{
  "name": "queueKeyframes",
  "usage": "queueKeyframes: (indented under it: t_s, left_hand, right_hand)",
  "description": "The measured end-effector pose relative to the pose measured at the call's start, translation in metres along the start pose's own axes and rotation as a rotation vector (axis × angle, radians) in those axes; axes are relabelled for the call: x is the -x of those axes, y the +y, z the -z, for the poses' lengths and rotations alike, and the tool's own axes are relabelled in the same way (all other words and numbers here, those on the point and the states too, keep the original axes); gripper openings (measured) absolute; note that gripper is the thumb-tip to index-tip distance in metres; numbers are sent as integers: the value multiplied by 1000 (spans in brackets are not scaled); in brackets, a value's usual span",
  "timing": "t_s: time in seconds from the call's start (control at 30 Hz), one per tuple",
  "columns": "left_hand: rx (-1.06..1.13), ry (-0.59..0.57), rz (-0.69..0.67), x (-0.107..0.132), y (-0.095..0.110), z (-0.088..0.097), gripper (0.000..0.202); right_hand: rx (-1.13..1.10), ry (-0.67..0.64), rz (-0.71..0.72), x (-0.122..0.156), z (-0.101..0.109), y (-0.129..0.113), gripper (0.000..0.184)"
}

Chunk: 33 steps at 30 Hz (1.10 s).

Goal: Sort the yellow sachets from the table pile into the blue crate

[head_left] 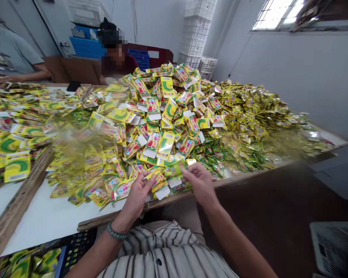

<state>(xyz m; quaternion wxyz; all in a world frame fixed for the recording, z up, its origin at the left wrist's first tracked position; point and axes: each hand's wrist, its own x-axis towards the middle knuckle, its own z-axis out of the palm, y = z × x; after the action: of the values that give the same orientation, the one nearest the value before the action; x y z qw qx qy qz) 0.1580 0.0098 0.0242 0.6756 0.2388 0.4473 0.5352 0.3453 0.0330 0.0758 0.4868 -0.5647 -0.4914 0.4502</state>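
At the near edge of the bench (55, 216), the left hand (138, 195) has its fingers curled around a small yellow box (158, 183), whose white end flap (162, 192) appears to hang open. The right hand (200, 180), a little blurred, seems to pinch a shiny green packet (174, 170) just beside it. I'd judge the step as pairing packet with box; it calls for a steady hold and the packet lined up with the opening. Loose boxes (166, 144) heap up behind, with green packets (210, 159) beyond the right hand.
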Motion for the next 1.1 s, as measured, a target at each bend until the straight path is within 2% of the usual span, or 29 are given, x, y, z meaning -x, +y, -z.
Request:
queueKeyframes:
  t_s: [0.1, 0.2, 0.3, 0.37, 0.5, 0.57, 0.67, 0.77, 0.9, 0.93, 1.0, 1.1]
  left_hand:
    - [-45, 81, -77, 5, 3, 8, 50]
    - [-84, 134, -113, 8, 6, 24, 47]
    - [-128, 115, -133, 11, 6, 37, 39]
    - [-152, 123, -150, 13, 5, 41, 36]
    - [-63, 95, -80, 16, 7, 41, 39]
    - [-14, 88, -66, 16, 11, 43, 39]
    - [-8, 103, -121, 14, 21, 49, 36]
    - [-46, 46, -161, 11, 32, 57, 33]
    - [-112, -9, -177, 10, 42, 62, 36]
    - [-152, -30, -180, 10, 44, 63, 38]
    - [-325, -70, -216, 10, 48, 67, 46]
    - [-878, -40, -359, 7, 49, 76, 67]
  right_hand:
    - [-70, -156, -90, 16, -54, 13, 41]
    - [-47, -260, -146, 19, -75, 24, 39]
    - [24, -424, -161, 12, -80, 26, 41]
    - [122, -475, -93, 10, -82, 25, 36]
    - [440, -291, 186, 14, -88, 22, 24]
    - [456, -303, 245, 15, -92, 21, 15]
    - [320, -437, 167, 12, -97, 21, 30]
    - [207, -468, 82, 6, -102, 18, 27]
    - [33, -615, 12, 5, -107, 10, 27]
    - [29, -612, 16, 5, -106, 7, 27]
    - [114, -507, 50, 5, -100, 4, 27]
    - [245, -334, 93, 3, -83, 5, 30]
